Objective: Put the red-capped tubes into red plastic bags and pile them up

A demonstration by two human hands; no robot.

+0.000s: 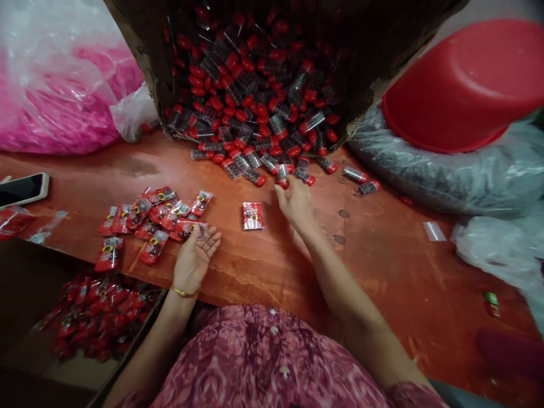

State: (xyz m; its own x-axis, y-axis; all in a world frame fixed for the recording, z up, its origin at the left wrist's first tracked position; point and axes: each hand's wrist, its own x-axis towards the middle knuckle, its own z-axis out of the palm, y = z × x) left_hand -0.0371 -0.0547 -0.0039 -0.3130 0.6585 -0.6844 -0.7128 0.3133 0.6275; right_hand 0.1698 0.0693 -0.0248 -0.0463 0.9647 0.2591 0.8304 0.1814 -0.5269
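My right hand (297,204) pinches a small clear container with a red cap (283,174) at the front of a spill of similar containers. Those containers (250,158) pour out of a cardboard box lying on its side and look filled with dark bits. My left hand (195,258) lies palm up with its fingers loosely spread, at the right edge of a pile of red printed packets (147,212). One packet (187,228) lies right behind its fingertips; whether they touch, I cannot tell. Between my hands lies a red printed stack of cards or labels (253,216).
The cardboard box (148,73) fills the back of the table. Bags of pink pieces (63,107) stand left, above a phone (25,190). A red tub (459,85) sits on a dark-filled bag (416,175) at right. More packets (102,317) lie below the table's left edge.
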